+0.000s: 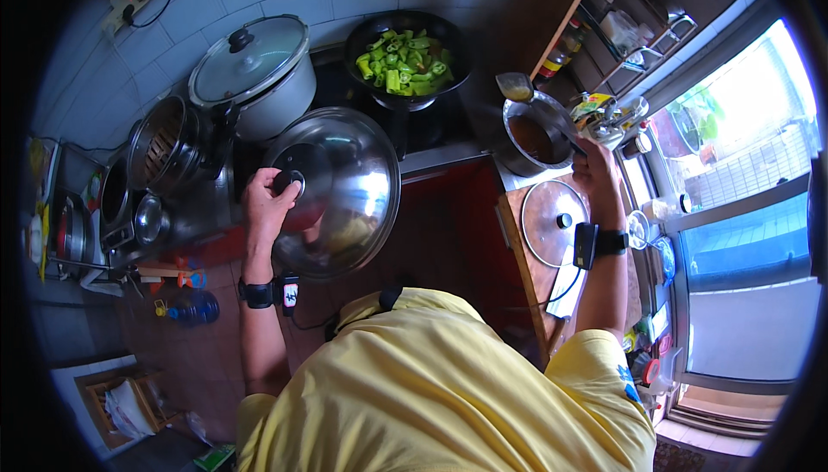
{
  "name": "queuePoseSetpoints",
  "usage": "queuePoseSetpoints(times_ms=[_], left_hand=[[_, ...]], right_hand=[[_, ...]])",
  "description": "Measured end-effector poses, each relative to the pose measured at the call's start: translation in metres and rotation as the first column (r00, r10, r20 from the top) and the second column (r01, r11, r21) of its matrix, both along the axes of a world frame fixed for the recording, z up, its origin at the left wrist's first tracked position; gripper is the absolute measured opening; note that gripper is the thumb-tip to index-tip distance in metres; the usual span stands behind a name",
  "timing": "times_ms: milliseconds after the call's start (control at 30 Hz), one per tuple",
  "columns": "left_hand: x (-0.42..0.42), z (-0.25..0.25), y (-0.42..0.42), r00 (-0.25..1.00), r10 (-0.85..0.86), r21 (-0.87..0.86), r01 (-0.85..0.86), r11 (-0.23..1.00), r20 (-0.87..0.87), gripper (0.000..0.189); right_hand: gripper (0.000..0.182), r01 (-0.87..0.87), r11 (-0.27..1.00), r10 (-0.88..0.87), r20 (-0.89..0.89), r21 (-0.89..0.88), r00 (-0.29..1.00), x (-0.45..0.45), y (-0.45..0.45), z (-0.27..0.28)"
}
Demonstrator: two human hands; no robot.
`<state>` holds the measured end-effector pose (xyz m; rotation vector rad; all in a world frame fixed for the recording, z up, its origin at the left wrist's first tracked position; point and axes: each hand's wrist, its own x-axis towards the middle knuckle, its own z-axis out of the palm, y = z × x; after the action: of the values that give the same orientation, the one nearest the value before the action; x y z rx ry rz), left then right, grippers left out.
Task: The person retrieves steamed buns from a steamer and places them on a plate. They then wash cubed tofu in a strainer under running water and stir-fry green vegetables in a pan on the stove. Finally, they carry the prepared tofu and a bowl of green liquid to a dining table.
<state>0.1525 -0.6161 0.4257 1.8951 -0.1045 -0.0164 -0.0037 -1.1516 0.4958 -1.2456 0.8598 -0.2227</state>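
My left hand (270, 199) grips the black knob of a large domed metal wok lid (349, 174), held up in front of the stove. My right hand (596, 167) holds the handle of a spatula or ladle (515, 86), whose head is over the rim of a metal pot (550, 116) with brown liquid inside. Cut green peppers (404, 64) lie in a black wok (462, 52) on the stove. Below the metal pot, a glass lid (550, 226) with a black knob rests on the wooden counter.
A large lidded pot (278, 97) stands left of the wok, with a steamer pot (158, 142) beside it. A cleaver-like blade (565, 291) lies on the right counter. Seasoning bottles (559, 52) stand on a shelf by the window. A blue plastic bottle (197, 308) is on the floor at left.
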Motion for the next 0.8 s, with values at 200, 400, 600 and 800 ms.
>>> queuePoseSetpoints(times_ms=[200,400,600,800], left_hand=[[-0.006,0.001,0.013,1.0,0.008,0.035,-0.009,0.999,0.014,0.028],[-0.013,0.008,0.012,0.998,0.023,0.076,-0.028,0.997,0.065,0.024],[-0.015,0.01,0.009,0.995,0.043,0.135,-0.055,0.989,0.088,0.026],[-0.011,0.003,0.003,0.979,0.022,0.235,-0.07,0.969,0.203,0.029]], right_hand=[[0.02,-0.168,0.985,0.163,0.107,0.034,0.981,0.075,0.041,0.027],[0.024,-0.344,0.914,0.361,0.044,-0.213,0.932,0.136,0.093,0.008],[0.027,-0.358,0.83,0.406,0.023,-0.428,0.914,0.183,0.127,0.001],[0.026,-0.312,0.77,0.379,0.007,-0.557,0.925,0.187,0.119,-0.005]])
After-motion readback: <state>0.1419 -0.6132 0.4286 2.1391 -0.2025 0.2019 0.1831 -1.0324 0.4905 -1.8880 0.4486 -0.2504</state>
